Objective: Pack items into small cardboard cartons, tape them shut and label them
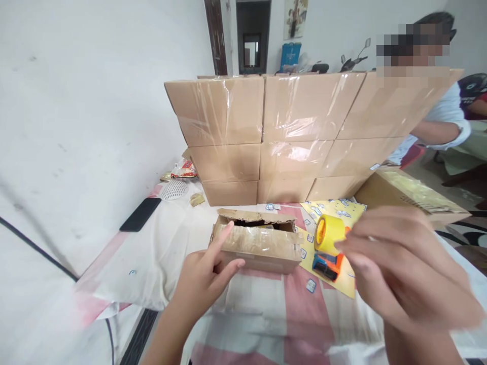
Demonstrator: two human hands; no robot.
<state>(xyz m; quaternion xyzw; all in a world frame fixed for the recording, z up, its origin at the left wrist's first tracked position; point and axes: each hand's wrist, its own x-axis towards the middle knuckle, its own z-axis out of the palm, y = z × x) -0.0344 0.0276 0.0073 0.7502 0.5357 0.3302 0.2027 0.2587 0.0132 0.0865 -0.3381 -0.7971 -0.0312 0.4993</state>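
Our bed, covered in boxes

We see a bed (pixel 266 314) bearing a small taped carton (pixel 258 243), a tape dispenser (pixel 327 243), a yellow sheet (pixel 342 213), a black phone (pixel 140 214), a white strainer (pixel 174 189) and stacked cartons (pixel 285 137).

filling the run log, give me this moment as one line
left hand: on small box | right hand: raised, blurred, by tape roll | box: top part open | behind: stacked boxes

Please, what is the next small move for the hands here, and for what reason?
Probably bring the right hand onto the tape dispenser and take it. The small box has its top flap not fully closed, with a dark gap showing, while the left hand rests a finger on it. The dispenser lies just beside it.
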